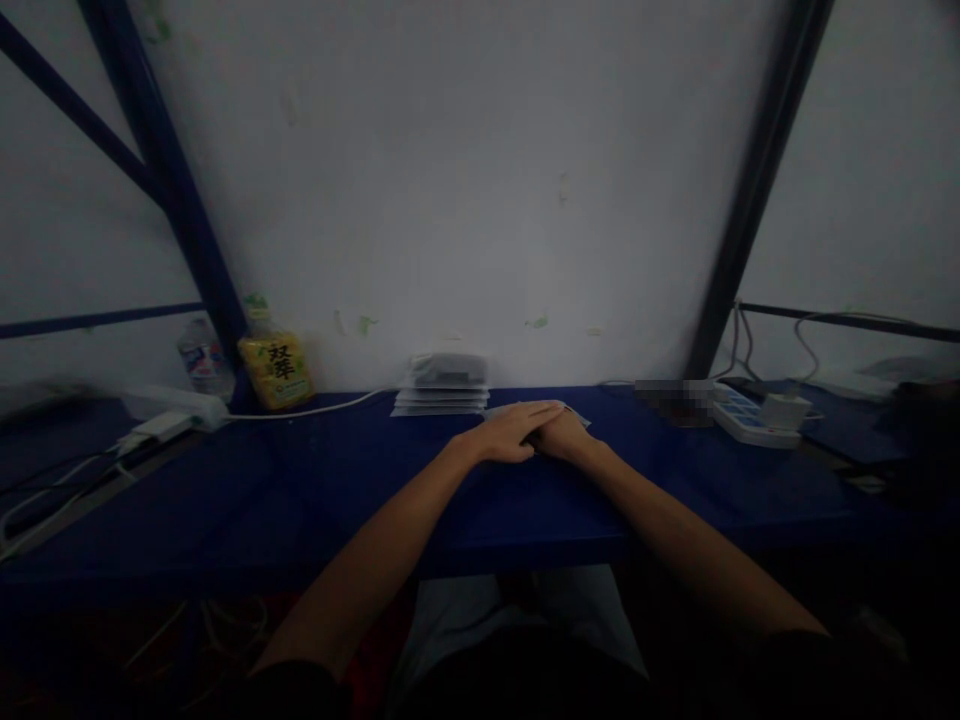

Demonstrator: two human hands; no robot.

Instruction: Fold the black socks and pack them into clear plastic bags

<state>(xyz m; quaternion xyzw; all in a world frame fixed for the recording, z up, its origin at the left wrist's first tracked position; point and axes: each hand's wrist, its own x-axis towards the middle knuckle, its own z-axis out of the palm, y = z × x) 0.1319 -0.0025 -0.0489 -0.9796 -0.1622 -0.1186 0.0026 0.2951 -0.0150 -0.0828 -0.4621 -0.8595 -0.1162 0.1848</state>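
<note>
The left hand [508,434] lies flat and relaxed, its grip wide and holding nothing, with the fingers [537,414] together and stretched across the back of the right hand [565,438]. The right hand's grip is mostly covered, so I can't tell how far its fingers are curled. Just beyond and partly beneath the 2 hands, a pale flat packet [574,415] lies on the blue worktop [547,525]; the right hand is touching or nearly touching it, and the dim light doesn't settle which.

Just to the left of that packet stands a neat pile of at least 3 similar packets [440,399], topped by a grey pouch [448,369]. Further left, a yellow bottle with black characters [275,372] stands beside a clear water bottle [204,358], near a white power strip [174,403]. A white cable [307,412] runs along the back of the worktop. On the right, a second power strip [750,421] carries a white charger [785,410]. Blue steel uprights [757,170] stand against the white wall [450,200].
</note>
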